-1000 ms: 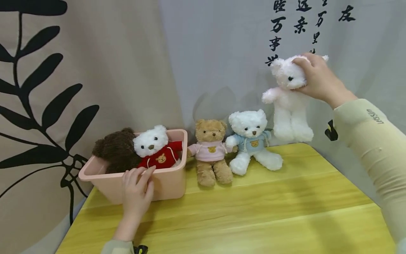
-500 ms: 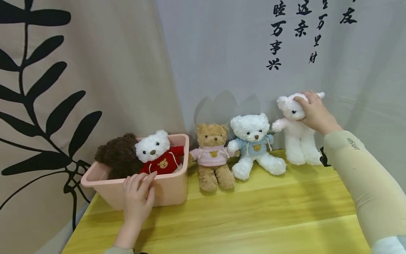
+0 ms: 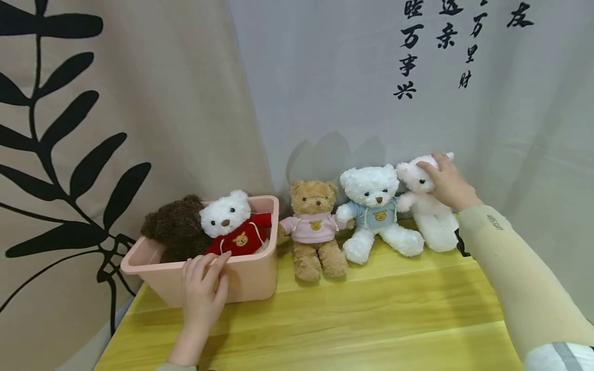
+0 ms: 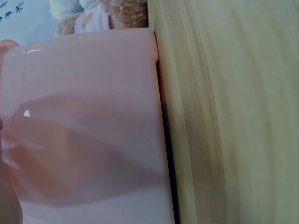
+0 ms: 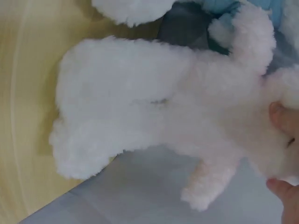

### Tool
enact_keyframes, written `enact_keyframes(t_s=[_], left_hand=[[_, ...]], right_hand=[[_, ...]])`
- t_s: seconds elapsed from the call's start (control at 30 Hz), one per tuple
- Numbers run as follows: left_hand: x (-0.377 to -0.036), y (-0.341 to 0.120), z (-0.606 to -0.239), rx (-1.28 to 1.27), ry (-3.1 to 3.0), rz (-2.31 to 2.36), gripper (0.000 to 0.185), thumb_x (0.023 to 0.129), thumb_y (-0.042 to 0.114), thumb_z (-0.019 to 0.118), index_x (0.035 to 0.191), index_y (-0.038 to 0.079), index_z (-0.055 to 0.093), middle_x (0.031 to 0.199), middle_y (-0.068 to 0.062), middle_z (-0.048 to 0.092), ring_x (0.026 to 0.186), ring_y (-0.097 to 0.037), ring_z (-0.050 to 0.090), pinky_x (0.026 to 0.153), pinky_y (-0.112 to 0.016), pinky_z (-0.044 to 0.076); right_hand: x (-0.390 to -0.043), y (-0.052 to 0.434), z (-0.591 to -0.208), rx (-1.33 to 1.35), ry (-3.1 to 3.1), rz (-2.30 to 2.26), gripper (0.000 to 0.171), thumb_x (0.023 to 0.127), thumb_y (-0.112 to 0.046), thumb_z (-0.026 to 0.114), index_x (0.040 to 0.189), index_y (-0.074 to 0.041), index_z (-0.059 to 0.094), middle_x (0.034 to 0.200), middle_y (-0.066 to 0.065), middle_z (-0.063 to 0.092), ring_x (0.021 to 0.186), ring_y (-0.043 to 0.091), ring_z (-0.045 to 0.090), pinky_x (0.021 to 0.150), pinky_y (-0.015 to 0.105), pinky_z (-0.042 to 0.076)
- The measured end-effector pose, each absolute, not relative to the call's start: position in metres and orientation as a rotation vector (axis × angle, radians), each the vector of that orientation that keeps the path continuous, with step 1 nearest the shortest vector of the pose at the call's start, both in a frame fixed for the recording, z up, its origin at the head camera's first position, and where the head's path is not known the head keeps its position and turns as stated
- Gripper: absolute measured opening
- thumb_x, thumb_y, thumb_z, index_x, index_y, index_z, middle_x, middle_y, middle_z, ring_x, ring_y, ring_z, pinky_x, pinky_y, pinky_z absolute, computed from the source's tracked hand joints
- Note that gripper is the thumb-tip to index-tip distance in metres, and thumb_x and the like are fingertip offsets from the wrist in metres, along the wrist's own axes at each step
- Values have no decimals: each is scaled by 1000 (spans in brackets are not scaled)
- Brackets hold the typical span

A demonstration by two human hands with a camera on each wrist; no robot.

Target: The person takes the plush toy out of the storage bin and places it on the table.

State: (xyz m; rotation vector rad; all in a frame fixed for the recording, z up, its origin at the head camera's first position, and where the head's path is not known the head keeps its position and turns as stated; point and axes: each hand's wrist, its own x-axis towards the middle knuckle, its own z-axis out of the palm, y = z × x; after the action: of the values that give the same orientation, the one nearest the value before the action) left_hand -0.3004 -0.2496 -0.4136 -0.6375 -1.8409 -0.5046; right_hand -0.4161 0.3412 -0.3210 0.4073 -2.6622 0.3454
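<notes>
At far right of the yellow wooden tabletop (image 3: 371, 309), right hand (image 3: 447, 183) has its grip curled round the head of the plain white plush bear (image 3: 429, 214), which sits just beside the white bear in the blue hoodie (image 3: 373, 211). Left hand (image 3: 201, 288) rests on the near rim of the pink plastic bin (image 3: 246, 278), fingers straight, holding nothing
</notes>
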Motion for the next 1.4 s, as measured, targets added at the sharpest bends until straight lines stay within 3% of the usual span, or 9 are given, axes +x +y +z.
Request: enact_keyframes(t_s=[0.2, 0.33, 0.5, 1.0, 1.2, 1.4], left_hand=[[-301, -248, -415, -629, -1844, -494, 34, 84, 15, 53, 113, 11, 71, 100, -14, 61, 92, -38, 52, 86, -57, 32], [-301, -249, -415, -622, -1852, -492, 34, 85, 15, 52, 113, 11, 70, 101, -15, 61, 92, -38, 51, 87, -56, 32], [-302, -250, -412, -620, -1845, -490, 32, 86, 15, 52, 112, 10, 71, 101, -15, 61, 92, -39, 51, 86, -56, 32], [-301, -247, -412, -613, -1858, -497, 32, 85, 14, 54, 112, 11, 71, 100, -15, 62, 93, -39, 52, 88, -58, 32], [-300, -245, -415, -619, -1857, -507, 32, 84, 13, 55, 111, 10, 71, 99, -15, 61, 92, -39, 52, 86, -58, 32], [-303, -246, -411, -622, -1836, -524, 32, 83, 11, 56, 111, 9, 71, 99, -16, 61, 90, -40, 51, 83, -58, 31]], right_hand=[[-419, 331, -326, 309, -2787, 349, 70, 84, 11, 57, 147, -8, 32, 150, 35, 12, 133, 59, 17, 93, 74, 29], [-422, 328, -331, 277, -2807, 333, 65, 89, 4, 56, 147, -10, 31, 147, 35, 17, 128, 59, 24, 83, 71, 38], [-426, 327, -329, 245, -2820, 393, 70, 89, 0, 59, 150, -18, 29, 150, 33, 16, 128, 58, 25, 78, 71, 39], [-427, 335, -326, 277, -2903, 364, 87, 82, -8, 73, 153, -17, 23, 151, 33, 13, 127, 59, 26, 80, 71, 38], [-423, 333, -311, 281, -2815, 476, 77, 89, -11, 64, 154, -10, 22, 149, 34, 19, 127, 56, 29, 89, 70, 34], [-425, 295, -282, 359, -2626, 633, 62, 95, -19, 55, 151, -9, 30, 146, 28, 29, 124, 47, 38, 93, 63, 35]])
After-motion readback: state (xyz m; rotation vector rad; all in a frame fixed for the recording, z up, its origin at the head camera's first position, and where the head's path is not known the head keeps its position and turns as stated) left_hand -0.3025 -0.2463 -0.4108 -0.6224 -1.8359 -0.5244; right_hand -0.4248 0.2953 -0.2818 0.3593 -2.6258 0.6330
